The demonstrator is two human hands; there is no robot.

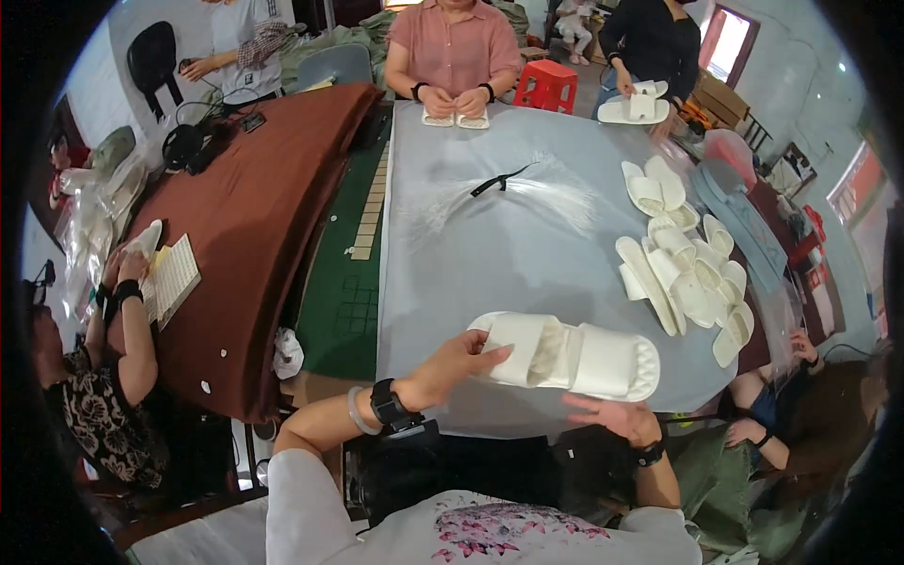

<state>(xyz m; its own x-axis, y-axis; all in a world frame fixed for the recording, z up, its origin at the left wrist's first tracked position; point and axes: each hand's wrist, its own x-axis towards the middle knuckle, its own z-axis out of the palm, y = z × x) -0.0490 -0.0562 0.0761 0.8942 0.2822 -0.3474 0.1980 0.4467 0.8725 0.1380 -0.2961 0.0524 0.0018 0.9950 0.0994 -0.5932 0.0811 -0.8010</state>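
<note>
A pair of off-white slide slippers (pixel 603 363) hangs level over the near edge of the grey-covered table, the two overlapping end to end. My left hand (pixel 452 363) pinches their left end, thumb on top and fingers underneath. Just below the right part of the slippers is my right hand (pixel 612 416), open with its fingers spread; whether it touches them I cannot tell. At the table's right side lies a loose pile of similar off-white slippers (pixel 692 273).
A bundle of thin clear strands (pixel 556 193) with a black tie (pixel 499 181) lies mid-table. Across the table a person (pixel 454 47) handles small white slippers (pixel 456 120); another holds slippers (pixel 633 108) at the far right. A brown-covered table (pixel 254 226) stands left, with a person working there.
</note>
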